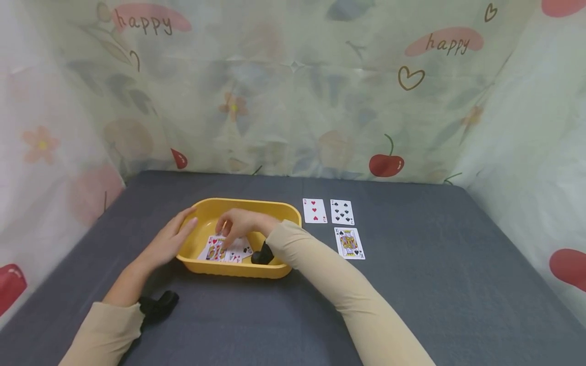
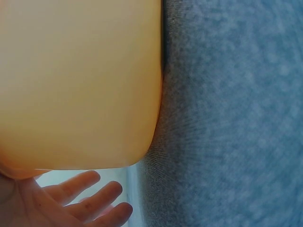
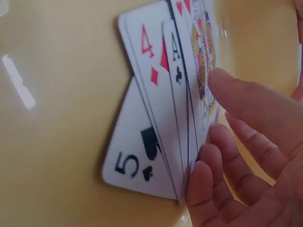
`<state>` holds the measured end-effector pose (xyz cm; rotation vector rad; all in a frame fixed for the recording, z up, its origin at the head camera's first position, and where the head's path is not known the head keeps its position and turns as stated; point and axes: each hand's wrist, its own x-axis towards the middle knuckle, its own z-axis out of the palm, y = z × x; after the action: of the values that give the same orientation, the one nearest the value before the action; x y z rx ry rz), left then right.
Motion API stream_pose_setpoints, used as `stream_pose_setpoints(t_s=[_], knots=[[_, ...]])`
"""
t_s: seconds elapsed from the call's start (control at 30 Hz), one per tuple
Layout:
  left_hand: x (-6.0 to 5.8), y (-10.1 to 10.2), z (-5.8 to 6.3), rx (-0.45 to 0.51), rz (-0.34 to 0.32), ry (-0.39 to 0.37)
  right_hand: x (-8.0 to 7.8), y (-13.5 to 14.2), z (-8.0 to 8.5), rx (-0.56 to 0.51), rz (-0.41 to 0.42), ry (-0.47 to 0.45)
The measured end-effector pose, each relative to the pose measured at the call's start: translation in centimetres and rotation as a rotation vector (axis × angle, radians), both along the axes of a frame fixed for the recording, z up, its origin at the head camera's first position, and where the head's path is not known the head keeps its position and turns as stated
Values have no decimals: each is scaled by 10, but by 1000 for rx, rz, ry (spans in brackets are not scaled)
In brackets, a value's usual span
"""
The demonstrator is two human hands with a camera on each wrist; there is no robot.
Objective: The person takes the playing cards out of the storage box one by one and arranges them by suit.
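A yellow plastic bin (image 1: 238, 270) stands on the dark cloth. My left hand (image 1: 167, 239) rests on its left end, thumb over the rim; in the left wrist view three fingers (image 2: 92, 201) extend straight past the bin's wall. My right hand (image 1: 240, 223) reaches inside, over a fanned pile of playing cards. In the right wrist view its thumb lies on a face card of hearts (image 3: 204, 56), and the other fingers curl at the pile's edge, pinching there. Beneath show an ace of clubs (image 3: 175, 61), a four of diamonds (image 3: 147, 56) and a five of spades (image 3: 137, 151).
Right of the bin lie a three of hearts (image 1: 314, 211), a seven of spades (image 1: 342, 211) and a king of spades (image 1: 349, 243), all face up. Black straps circle both wrists. A printed curtain (image 1: 293, 117) hangs behind the table (image 1: 435, 264).
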<state>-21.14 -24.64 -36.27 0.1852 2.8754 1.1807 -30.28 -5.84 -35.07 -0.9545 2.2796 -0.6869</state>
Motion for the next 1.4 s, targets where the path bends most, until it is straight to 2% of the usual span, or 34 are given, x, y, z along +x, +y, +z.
stream_pose_setpoints(t_s=[0.17,0.57,0.73,0.87,1.07,1.4], knots=[[0,0,-1,1,2,-8,3,0,0,39,24,44],[0,0,-1,8,-3,-11,3,0,-1,58,-7,49],[0,0,-2,13,-7,-3,2,1,-1,5,-39,22],[-1,-1,-2,12,-10,7,3,2,2,-47,-32,-24],[-1,-1,-2,12,-4,5,5,1,2,14,8,17],[-1,0,-2,12,5,-12,6,0,-1,64,7,49]])
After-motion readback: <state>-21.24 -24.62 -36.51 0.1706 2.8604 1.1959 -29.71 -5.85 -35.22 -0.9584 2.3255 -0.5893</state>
